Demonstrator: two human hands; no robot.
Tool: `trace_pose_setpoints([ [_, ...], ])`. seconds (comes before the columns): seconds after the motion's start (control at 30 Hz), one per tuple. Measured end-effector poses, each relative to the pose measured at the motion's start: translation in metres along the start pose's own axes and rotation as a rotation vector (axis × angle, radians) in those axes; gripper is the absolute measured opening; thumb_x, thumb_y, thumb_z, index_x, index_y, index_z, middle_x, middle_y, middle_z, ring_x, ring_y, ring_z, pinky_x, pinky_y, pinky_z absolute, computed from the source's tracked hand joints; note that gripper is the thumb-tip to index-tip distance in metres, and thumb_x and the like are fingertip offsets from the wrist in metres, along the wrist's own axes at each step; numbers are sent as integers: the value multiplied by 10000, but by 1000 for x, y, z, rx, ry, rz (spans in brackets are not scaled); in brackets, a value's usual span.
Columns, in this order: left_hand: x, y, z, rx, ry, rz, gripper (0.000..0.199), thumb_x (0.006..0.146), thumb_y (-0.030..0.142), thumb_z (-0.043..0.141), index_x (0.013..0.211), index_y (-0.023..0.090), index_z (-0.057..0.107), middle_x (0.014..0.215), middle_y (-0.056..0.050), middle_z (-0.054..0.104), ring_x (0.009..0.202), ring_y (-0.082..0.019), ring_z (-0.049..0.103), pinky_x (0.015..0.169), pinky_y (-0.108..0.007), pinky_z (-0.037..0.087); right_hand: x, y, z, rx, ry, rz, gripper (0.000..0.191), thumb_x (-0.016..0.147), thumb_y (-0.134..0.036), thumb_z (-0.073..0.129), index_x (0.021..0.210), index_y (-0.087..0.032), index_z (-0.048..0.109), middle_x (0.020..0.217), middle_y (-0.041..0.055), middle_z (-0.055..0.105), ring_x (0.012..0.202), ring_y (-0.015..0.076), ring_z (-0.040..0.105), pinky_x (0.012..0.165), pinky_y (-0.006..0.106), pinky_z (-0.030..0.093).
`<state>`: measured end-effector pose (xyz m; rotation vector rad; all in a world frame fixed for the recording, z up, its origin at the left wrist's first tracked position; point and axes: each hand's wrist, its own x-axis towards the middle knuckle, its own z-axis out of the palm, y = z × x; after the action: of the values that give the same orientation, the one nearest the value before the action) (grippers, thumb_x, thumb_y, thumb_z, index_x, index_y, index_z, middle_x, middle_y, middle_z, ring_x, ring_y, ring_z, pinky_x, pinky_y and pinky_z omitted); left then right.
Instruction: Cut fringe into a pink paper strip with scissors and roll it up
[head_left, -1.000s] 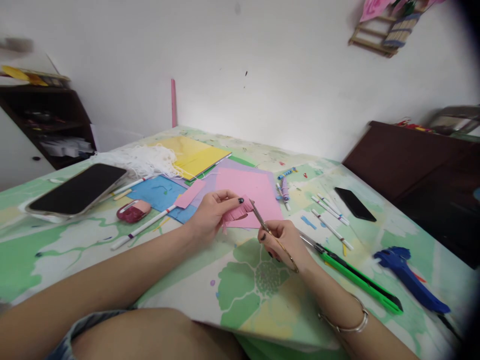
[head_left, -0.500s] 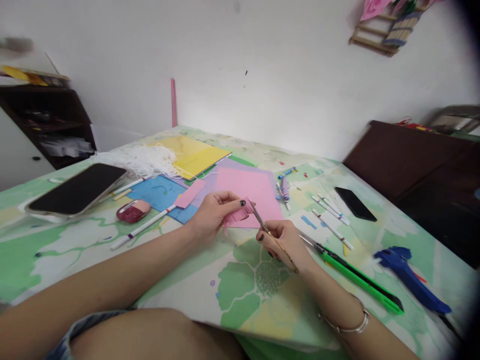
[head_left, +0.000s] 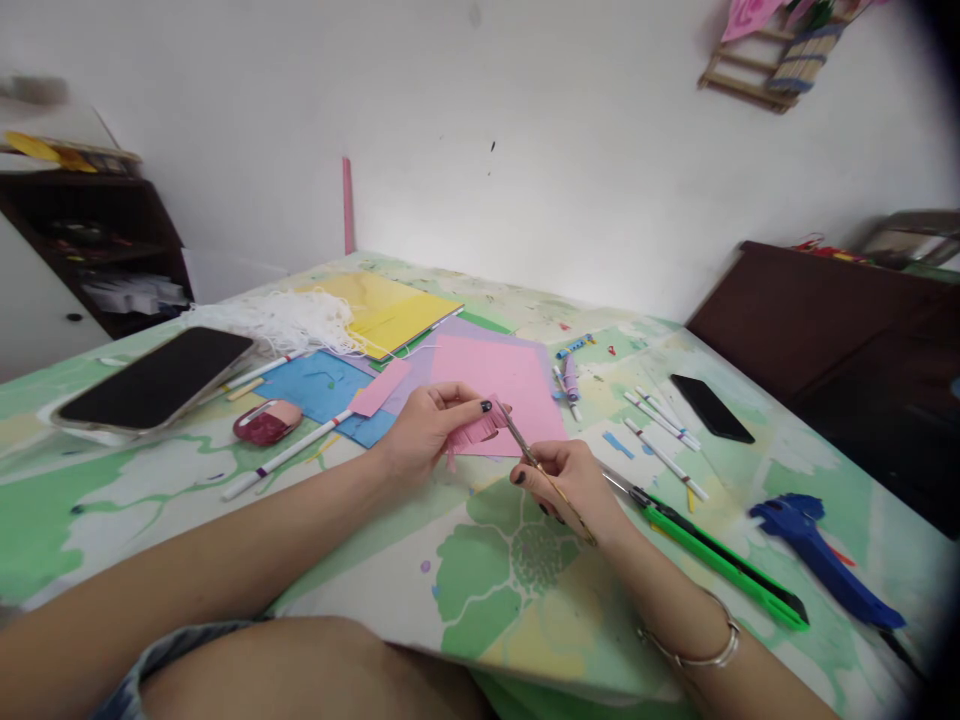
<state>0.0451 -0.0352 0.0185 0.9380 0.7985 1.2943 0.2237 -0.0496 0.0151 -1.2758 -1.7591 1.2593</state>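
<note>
Between the thumb and fingers of my left hand is a small pink paper strip with narrow slits cut along its lower edge, like a fringe. My right hand is closed round a pair of scissors, whose tips meet the strip's right end. Part of the handles is hidden by my fingers. Beyond both hands lies a larger pink paper sheet. A smaller pink paper piece rests on a white stick left of my left hand.
Right of my right hand lie a green box cutter, a blue glue gun, several white sticks and a black phone. At left are another phone, a dark red case, white yarn and yellow sheets.
My right hand and the scissors have shifted very slightly. The paper strip stays in my left hand, in nearly the same place.
</note>
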Motion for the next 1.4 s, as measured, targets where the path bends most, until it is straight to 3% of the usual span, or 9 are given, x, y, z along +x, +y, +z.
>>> trace_pose_setpoints([
  [1.4, 0, 0, 0, 14, 7, 1, 173, 658, 232, 753, 677, 121, 622, 863, -123, 733, 879, -233, 675, 786, -330, 508, 3, 3, 0, -69, 20, 26, 406, 606, -480, 713, 484, -178, 469, 344, -66, 374, 336, 67, 317, 354, 204, 214],
])
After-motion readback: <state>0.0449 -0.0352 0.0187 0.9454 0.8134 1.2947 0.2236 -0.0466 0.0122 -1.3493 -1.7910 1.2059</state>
